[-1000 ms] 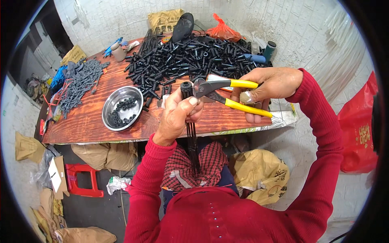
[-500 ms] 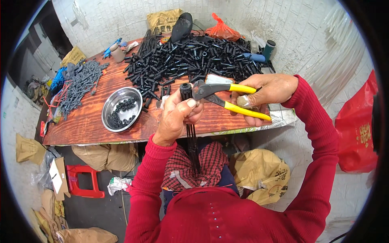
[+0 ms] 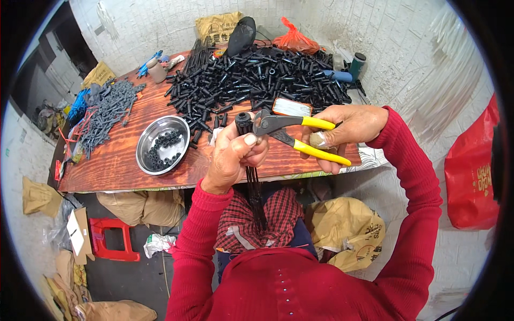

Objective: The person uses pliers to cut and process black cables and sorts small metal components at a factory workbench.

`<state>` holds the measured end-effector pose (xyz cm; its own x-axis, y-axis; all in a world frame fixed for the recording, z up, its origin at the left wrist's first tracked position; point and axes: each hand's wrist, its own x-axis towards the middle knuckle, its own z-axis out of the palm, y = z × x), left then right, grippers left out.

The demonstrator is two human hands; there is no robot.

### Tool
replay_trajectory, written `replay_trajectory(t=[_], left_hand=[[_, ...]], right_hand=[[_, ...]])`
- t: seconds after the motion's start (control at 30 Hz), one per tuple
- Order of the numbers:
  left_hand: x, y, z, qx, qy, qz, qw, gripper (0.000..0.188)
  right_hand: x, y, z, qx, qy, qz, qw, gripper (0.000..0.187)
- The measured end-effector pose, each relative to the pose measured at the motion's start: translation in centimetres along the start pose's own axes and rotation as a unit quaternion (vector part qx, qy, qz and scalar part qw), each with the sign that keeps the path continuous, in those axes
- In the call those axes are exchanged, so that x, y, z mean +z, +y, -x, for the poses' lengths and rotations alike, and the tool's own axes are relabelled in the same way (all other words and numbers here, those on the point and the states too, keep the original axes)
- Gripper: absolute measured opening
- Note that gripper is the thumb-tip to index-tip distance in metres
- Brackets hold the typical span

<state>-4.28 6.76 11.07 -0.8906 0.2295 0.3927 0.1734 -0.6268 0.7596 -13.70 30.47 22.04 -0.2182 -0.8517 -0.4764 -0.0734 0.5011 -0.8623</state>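
My left hand (image 3: pixel 231 158) is closed round a black tubular part (image 3: pixel 244 123), held upright above the table's front edge. Thin black strands (image 3: pixel 256 198) hang below the fist toward my lap. In my right hand (image 3: pixel 342 131) is a pair of pliers (image 3: pixel 276 124) with yellow handles, its dark jaws pointing left. The jaws are against the side of the black part near its top, just above my left thumb; whether they bite on it I cannot tell. A brownish wrap (image 3: pixel 317 140) covers a finger or thumb of my right hand.
On the wooden table (image 3: pixel 107 166) stands a metal bowl (image 3: pixel 140 158) with small black rings. Behind lies a large heap of black tubular parts (image 3: pixel 257 75); grey pieces (image 3: pixel 104 120) pile up at left. A red stool (image 3: pixel 128 254) and sacks (image 3: pixel 342 230) are below.
My right hand has drawn slightly left and inward, and the plier handles have come a little closer together. My left hand keeps hold of the black part.
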Motion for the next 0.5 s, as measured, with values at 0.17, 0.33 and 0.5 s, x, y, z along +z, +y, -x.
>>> replay_trajectory(t=[0.17,0.33,0.5], left_hand=[[-0.2,-0.1,0.1,0.003,0.004,-0.017,1.0,0.03],[-0.2,-0.3,0.1,0.013,0.004,-0.039,0.999,0.035],[0.0,-0.1,0.3,0.015,0.01,-0.058,0.998,0.034]], right_hand=[[0.3,-1.6,0.5,0.037,0.02,0.03,0.999,0.032],[0.3,-2.1,1.0,0.031,0.019,0.025,0.999,0.034],[0.2,-2.6,0.9,0.04,0.023,0.039,0.998,0.033]])
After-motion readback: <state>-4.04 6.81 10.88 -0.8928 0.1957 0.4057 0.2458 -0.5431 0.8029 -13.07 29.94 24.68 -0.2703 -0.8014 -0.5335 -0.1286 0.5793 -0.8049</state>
